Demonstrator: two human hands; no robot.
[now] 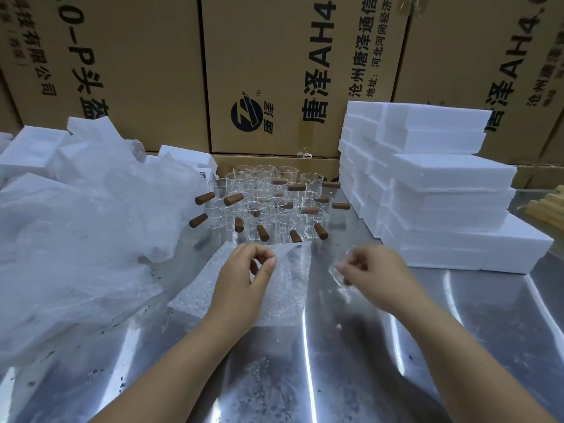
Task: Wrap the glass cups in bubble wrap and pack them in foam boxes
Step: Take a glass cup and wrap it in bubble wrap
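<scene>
**Pinching wrap, gripping a cup**

Working at a stainless steel table (351,361), with both bare forearms reaching in from the near edge.

Pinching the far edge of a bubble wrap sheet (290,288) between thumb and forefinger of the left hand (244,282), with the other fingers curled loosely beneath. Holding that edge raised a little, with the rest of the sheet flat on the metal, directly in front and slightly left of centre.

Gripping a clear glass cup (339,283) in the right hand (378,276), fingers curled round it from above. Holding it just right of the sheet and low over the table. Blurred there, so cannot tell whether touching the surface, or whether fitted with a handle.

Facing, beyond the sheet, a tight cluster of unwrapped glass cups (262,206), upright, with brown wooden handles pointing out in all directions.

Flanked on the right by stacked white foam boxes (442,190), several layers high, just beside the cluster and apart from the right hand.

Flanked on the left by a big heap of crumpled clear plastic film (79,233), spilling close to the sheet's left corner, with more white foam pieces (33,151) behind and partly under it.

Backed by a wall of brown cardboard cartons (274,71) printed in black characters.

Glimpsing pale yellow objects (549,206) at the far right edge, too cropped to name.
</scene>
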